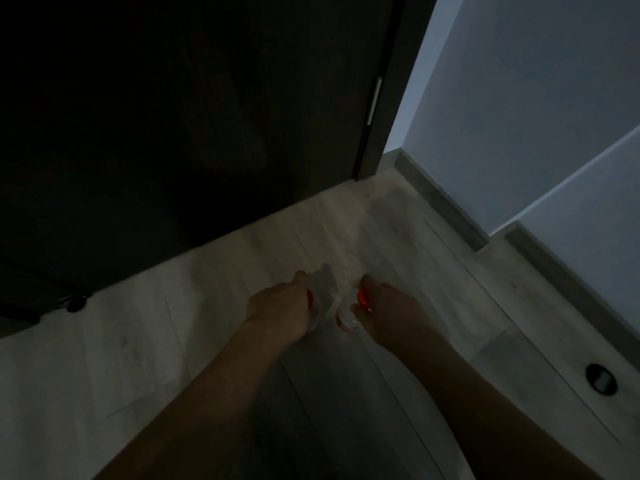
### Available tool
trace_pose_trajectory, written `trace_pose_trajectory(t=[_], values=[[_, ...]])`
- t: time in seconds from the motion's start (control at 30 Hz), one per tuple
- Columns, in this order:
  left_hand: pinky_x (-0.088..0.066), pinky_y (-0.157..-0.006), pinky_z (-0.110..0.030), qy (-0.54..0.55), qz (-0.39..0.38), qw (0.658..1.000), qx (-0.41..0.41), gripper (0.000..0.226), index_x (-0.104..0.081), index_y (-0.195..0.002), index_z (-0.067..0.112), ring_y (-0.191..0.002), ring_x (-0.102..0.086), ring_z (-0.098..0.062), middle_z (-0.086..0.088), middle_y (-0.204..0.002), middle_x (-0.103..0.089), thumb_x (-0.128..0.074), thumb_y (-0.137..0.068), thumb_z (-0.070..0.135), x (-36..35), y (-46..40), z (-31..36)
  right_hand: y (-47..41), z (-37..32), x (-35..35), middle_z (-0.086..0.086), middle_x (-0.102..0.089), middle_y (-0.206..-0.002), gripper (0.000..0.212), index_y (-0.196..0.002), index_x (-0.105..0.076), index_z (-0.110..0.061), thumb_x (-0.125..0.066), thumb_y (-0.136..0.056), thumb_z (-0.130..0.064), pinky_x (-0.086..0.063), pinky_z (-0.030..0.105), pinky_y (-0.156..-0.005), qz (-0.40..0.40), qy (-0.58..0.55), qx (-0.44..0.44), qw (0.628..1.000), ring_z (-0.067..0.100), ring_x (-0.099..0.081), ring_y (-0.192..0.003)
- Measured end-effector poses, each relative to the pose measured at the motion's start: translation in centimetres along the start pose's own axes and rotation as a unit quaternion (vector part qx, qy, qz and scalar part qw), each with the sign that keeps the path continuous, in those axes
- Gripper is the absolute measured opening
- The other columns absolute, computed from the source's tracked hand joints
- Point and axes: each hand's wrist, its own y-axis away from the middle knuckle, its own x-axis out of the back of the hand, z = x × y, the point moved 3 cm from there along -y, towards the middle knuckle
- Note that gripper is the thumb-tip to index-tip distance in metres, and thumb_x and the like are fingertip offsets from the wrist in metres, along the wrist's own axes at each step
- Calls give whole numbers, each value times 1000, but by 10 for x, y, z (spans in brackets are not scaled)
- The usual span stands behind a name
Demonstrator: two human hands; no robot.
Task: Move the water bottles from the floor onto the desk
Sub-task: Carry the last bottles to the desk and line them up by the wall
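Red-capped bottles, one per hand, low over the floor

Left hand (282, 306) curls around one bottle (313, 306), right hand (384, 311) around another bottle (346, 315); each grip sits near the cap, probably to lift both together toward the unseen worktop.

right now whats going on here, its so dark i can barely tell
A person is bent over the floor with both arms reaching down. The left hand grips one clear water bottle near its red cap, and the right hand grips a second bottle the same way. Both bottles are low, close together, beside a dark door. Whether they have left the floor is unclear. No desk is in view.
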Motion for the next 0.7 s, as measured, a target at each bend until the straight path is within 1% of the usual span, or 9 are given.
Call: trace_pose_trajectory(t=[0.1,0.2,0.27,0.3,0.37,0.43,0.5,0.6,0.7], values=[[-39,-75,-31,2,20,1000,-11,52,-39,-136,18,-109,-62,-31,-11,-123,-63,-55,-95,45,-4,-5,-1,1,1,-1,4,-62,-109,37,-127,-46,-21,-52,-96,-40,-53,37,-82,5,2,-1,1000,20,-61,-92],[-43,-73,-33,16,55,998,-38,44,-47,-122,18,-103,-64,-32,-10,-113,-66,-60,-90,46,-1,-8,-4,-1,2,4,2,-60,-97,30,-116,-51,-19,-54,-94,-39,-47,31,-69,14,2,6,1000,21,-61,-83],[-42,-66,-31,75,75,993,-42,35,-48,-106,22,-94,-66,-32,-8,-99,-68,-63,-87,47,11,2,-6,8,0,18,2,-62,-95,28,-114,-54,-19,-53,-94,-39,-40,26,-64,17,-14,-3,1000,18,-57,-76],[-42,-62,-31,116,99,988,-37,32,-48,-98,22,-86,-67,-32,-5,-89,-67,-65,-85,46,22,10,-7,15,-2,29,2,-64,-96,29,-116,-54,-20,-53,-95,-41,-41,26,-65,31,-30,-11,999,16,-55,-75],[-48,-58,-33,192,152,969,-25,28,-48,-88,24,-70,-66,-26,2,-70,-63,-67,-84,44,48,34,-2,32,-10,58,0,-65,-94,32,-113,-53,-23,-51,-93,-49,-50,31,-70,69,-50,-24,996,17,-60,-78],[-51,-59,-31,229,179,956,-34,26,-48,-87,29,-61,-61,-12,7,-64,-58,-70,-85,42,86,66,13,57,-22,103,-3,-65,-89,32,-106,-52,-26,-52,-90,-54,-54,35,-72,89,-65,-26,994,18,-63,-78],[-49,-60,-27,254,197,946,-46,23,-48,-89,36,-63,-58,-2,11,-67,-57,-70,-85,43,140,105,32,91,-37,160,-9,-62,-83,29,-102,-51,-31,-54,-88,-57,-52,30,-67,103,-78,-20,991,11,-61,-72],[-45,-64,-23,289,227,928,-68,20,-49,-92,42,-71,-57,4,17,-74,-57,-65,-81,48,250,173,60,153,-69,266,-11,-58,-75,26,-96,-49,-33,-55,-87,-57,-50,26,-64,147,-99,-4,984,4,-57,-66],[-50,-69,-27,299,248,917,-90,20,-53,-95,40,-73,-58,6,18,-75,-59,-69,-83,44,365,248,92,224,-110,386,-10,-60,-76,25,-94,-52,-30,-56,-87,-54,-53,28,-67,184,-128,4,975,8,-59,-68]])
